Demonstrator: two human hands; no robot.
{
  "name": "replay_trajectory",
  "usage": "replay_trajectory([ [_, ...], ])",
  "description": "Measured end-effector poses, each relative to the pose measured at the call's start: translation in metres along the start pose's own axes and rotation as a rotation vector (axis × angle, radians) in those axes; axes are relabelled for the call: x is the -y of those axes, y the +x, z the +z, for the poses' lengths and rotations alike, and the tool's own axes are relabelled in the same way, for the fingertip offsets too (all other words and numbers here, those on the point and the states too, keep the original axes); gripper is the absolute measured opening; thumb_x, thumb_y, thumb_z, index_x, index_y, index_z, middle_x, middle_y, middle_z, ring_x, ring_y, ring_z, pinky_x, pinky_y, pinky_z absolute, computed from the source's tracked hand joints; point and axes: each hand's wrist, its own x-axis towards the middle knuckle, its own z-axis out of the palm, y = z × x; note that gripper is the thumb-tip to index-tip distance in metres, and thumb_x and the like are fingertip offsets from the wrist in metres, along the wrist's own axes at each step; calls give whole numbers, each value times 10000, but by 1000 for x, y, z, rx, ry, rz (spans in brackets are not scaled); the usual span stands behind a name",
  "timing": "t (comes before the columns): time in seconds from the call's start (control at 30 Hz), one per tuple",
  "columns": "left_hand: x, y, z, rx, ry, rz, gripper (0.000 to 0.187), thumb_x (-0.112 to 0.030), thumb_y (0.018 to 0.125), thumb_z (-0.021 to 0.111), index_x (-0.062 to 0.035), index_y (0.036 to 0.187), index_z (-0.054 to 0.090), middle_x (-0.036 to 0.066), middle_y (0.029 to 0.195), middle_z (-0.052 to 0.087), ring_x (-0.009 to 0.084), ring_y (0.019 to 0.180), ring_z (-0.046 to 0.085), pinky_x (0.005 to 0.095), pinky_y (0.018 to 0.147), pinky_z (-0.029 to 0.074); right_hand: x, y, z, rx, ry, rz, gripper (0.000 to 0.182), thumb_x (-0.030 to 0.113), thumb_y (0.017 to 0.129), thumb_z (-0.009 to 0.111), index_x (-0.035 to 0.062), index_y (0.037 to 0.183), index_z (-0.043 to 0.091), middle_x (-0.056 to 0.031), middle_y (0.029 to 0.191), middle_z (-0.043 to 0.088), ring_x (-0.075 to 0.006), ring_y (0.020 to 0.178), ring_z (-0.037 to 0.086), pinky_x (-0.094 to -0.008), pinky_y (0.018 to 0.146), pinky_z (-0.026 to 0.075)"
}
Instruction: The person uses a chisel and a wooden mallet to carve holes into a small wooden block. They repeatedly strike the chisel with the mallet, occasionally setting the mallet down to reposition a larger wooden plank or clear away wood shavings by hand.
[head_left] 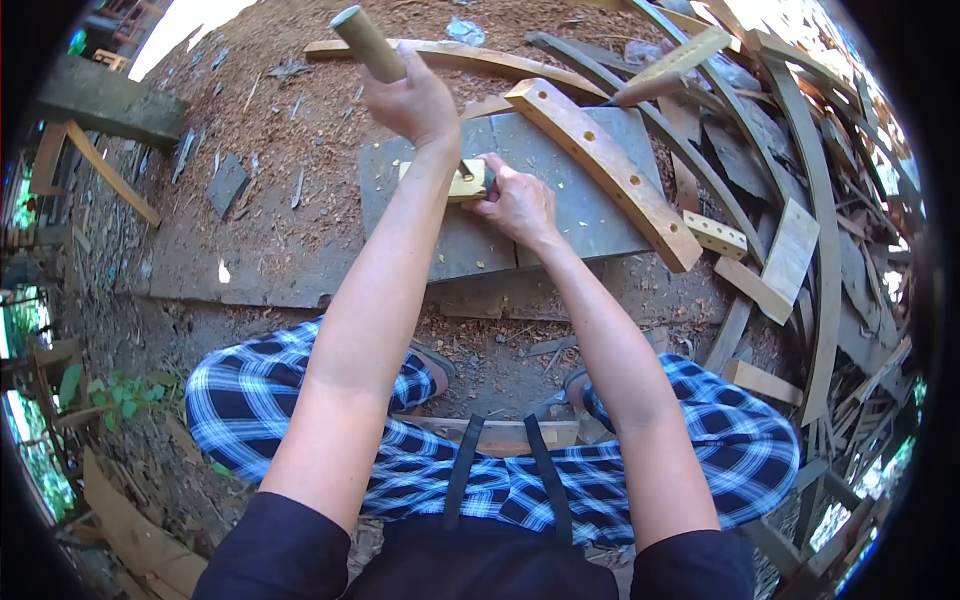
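My left hand (412, 100) is wrapped round the thick wooden handle (368, 45) of a tool. A thin dark shaft, in line with that handle and partly hidden by my wrist, meets the top of a small pale wooden block (415, 172) near a hole. My right hand (515, 205) grips the block's right end between thumb and fingers. The block rests on a flat grey board (385, 215). Beside it on the board, a long curved wooden piece (610, 170) with several round holes lies slanted.
Right of the board are a small block with several holes (714, 233), an angled wooden piece (790, 260) and piled curved strips (825, 250). A wooden-handled object (675, 68) lies at the upper right. Wood chips cover the ground; a beam (110, 100) is at the left.
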Motion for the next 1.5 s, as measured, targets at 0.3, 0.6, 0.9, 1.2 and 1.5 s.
replay_trajectory([
  [0.3, -26, -32, 1, 168, 70, 177, 215, -226, 879, 662, -21, 858, 601, 84, 723, 637, 221, 640, 620, 365, 643, 466, 2, -2, -3, 7, 25, 19, 530, 340, 737, 776, 155, 1178, 549, -147, 858, 707, -346, 861, 689, -474, 718, 526],
  [0.6, -24, -27, -13, 179, -16, 148, 202, -205, 897, 663, -12, 865, 613, 94, 735, 636, 221, 666, 607, 369, 643, 452, -6, -1, -12, 131, -41, -151, 631, 283, 805, 709, 84, 1336, 432, -193, 1149, 640, -354, 1024, 640, -473, 839, 515],
  [0.9, -22, -30, -23, 252, -13, -33, 221, -230, 907, 652, -14, 894, 611, 106, 773, 645, 219, 698, 625, 357, 670, 472, -88, -44, -123, -228, -663, 47, 772, 516, 842, 654, 1, 1363, 412, -182, 1231, 503, -340, 1142, 496, -462, 929, 437],
  [1.2, -26, -32, -24, 347, -5, 43, 216, -229, 908, 649, -18, 950, 630, 130, 843, 673, 259, 780, 673, 363, 723, 502, -71, -82, -121, 98, 413, 344, 628, 419, 825, 699, -29, 1215, 494, -146, 1015, 622, -245, 882, 632, -361, 808, 513],
  [1.5, -32, -36, -21, 350, -30, -18, 155, -185, 902, 634, -32, 887, 617, 105, 752, 641, 221, 691, 632, 349, 677, 485, 140, -87, -269, -320, 707, -265, 562, 387, 892, 613, 4, 1284, 492, -146, 958, 630, -203, 730, 672, -320, 700, 584],
])
